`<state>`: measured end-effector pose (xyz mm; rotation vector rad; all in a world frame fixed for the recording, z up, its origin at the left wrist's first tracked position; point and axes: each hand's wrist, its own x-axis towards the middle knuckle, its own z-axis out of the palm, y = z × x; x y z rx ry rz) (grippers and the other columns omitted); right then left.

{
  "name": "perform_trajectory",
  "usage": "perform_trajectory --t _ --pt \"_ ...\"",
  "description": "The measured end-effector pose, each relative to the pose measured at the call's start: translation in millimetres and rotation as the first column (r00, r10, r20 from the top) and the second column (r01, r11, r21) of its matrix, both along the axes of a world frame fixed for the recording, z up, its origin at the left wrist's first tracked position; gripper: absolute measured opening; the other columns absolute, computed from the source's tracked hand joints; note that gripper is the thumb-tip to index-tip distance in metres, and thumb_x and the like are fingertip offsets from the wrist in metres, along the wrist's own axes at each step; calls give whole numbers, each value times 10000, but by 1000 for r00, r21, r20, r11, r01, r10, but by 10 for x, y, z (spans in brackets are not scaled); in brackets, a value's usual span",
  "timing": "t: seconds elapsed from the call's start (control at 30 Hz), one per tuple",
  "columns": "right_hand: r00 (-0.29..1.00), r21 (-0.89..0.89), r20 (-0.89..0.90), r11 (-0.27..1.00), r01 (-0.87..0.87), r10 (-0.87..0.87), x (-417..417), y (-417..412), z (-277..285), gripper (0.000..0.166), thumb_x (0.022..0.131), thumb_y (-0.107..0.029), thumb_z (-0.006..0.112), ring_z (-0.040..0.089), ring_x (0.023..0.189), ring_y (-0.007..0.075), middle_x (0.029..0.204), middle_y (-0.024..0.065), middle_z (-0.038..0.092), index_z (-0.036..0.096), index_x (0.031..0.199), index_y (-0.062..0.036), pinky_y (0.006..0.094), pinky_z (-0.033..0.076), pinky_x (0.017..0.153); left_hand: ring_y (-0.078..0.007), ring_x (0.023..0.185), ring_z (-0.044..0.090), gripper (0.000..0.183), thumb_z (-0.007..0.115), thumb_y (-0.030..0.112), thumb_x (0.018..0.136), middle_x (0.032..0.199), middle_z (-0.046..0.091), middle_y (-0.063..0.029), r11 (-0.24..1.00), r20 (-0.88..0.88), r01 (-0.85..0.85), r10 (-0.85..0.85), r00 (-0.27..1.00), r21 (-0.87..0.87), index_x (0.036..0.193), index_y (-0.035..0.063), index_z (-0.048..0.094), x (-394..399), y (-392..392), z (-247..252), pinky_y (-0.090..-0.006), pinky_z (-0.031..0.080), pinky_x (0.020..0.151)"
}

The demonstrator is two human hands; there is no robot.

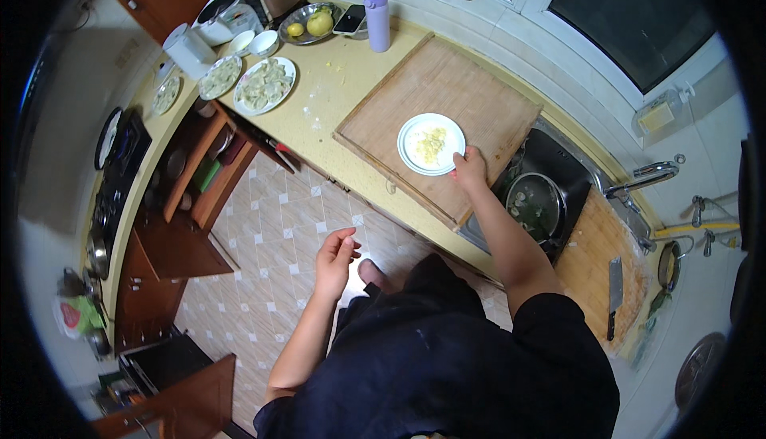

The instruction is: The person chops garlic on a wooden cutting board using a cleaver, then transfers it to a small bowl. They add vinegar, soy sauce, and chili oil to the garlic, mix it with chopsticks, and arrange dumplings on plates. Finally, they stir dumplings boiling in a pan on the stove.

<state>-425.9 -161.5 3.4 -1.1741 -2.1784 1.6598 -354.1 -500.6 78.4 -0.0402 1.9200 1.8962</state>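
My right hand [471, 168] grips the rim of a small white plate [407, 160] at its lower right. Chopped pale-yellow bits, perhaps minced garlic, lie on the plate [431, 144]. Below the plate is a wooden board [407, 92] on the counter; whether the two touch, I cannot tell. My left hand [335, 262] hangs over the tiled floor with nothing in it, its fingers loosely curled and apart.
Plates of dumplings [263, 87] stand left on the counter [323, 104], near a purple bottle [377, 20]. A pot [535, 205] sits in the sink, beside a cutting board [583, 247] bearing a cleaver [615, 289]. Cabinet doors [185, 253] hang open at left.
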Motion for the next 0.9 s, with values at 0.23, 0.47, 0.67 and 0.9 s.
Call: perform_trajectory --t 0.23,0.47,0.67,0.9 --pt "995 149 85 987 -61 49 -75 132 29 292 877 -226 588 646 746 219 807 160 644 599 1028 23 346 505 594 -99 757 553 271 492 236 966 883 606 -32 965 -74 224 -215 974 138 1154 53 563 -1067 555 -13 -235 445 706" --pt "989 335 98 932 -140 114 23 116 -121 302 881 -274 574 596 550 225 759 146 626 569 956 19 367 475 568 -92 751 557 240 526 138 945 859 602 -27 895 -239 439 -444 864 -75 1145 7 549 -1763 1156 -377 -237 474 695" --pt "998 -9 -48 999 48 -49 -184 -193 157 233 889 -221 564 559 525 163 703 96 575 553 967 -1 309 437 452 -90 712 552 303 490 185 964 832 590 -36 860 -238 441 -498 834 -255 1207 6 513 -2295 1164 -706 -243 486 640" --pt "978 243 -48 952 -186 204 -1255 -851 436 244 865 -219 570 610 660 299 801 184 614 532 985 -10 405 472 635 -86 596 563 265 486 207 967 770 624 -41 928 -98 363 -371 924 -86 1110 -3 563 -3144 520 -555 -228 495 573"
